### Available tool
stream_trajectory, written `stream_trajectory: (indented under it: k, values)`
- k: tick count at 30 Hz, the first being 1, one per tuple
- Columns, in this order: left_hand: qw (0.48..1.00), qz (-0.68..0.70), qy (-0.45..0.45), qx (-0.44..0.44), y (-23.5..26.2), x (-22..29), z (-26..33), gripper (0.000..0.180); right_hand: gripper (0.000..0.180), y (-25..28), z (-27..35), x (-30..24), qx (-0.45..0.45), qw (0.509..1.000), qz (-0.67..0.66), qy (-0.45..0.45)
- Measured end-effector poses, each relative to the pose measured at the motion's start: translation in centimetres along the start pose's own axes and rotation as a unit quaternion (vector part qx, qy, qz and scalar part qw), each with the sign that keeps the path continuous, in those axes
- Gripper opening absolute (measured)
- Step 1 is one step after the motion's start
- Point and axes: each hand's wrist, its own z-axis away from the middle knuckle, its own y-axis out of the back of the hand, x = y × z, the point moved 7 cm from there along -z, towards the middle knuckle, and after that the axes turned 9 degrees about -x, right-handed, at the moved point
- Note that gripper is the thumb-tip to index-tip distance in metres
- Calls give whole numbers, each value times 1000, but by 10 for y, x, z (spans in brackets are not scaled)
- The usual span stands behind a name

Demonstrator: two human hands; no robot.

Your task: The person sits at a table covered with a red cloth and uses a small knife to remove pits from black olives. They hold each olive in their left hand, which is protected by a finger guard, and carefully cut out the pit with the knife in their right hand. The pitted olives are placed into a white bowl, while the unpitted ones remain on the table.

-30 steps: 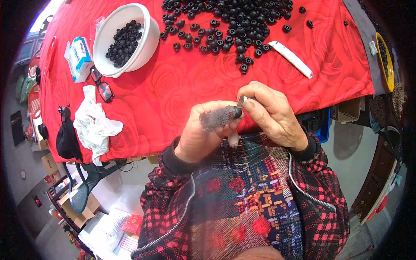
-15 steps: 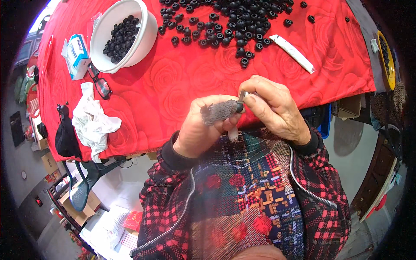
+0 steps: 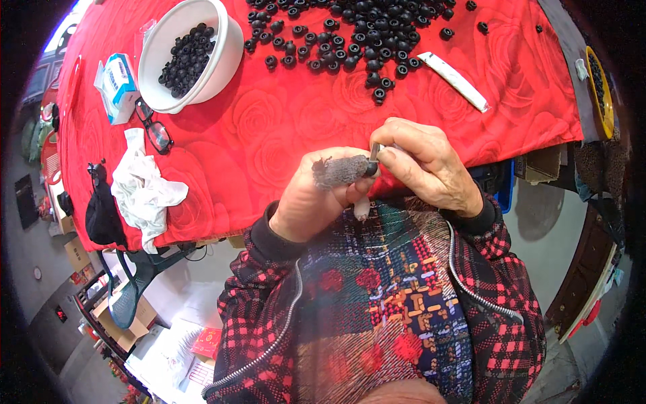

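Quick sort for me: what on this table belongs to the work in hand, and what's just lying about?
In use: left hand with grey fabric-covered finger; right hand with small metal tool; loose black rings; white bowl.

Lying about: glasses, white cloth, small box, white strip.

The pile of black rings [image 3: 363,27] is cut off by the top edge. Beside the grey fabric sleeve [image 3: 340,171], the small metal piece [image 3: 374,151] is mostly hidden by the right hand's fingers [image 3: 397,158]; its kind is unclear.
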Motion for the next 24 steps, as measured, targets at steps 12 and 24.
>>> stream_trajectory:
  k: [12,24]
  values:
    - [997,62,25,-39,5,-6,1,37,10,1,-3,-3,-7,997,49,54]
    - [995,76,40,-46,5,-10,-2,33,9,3,-3,-1,-3,994,83,74]
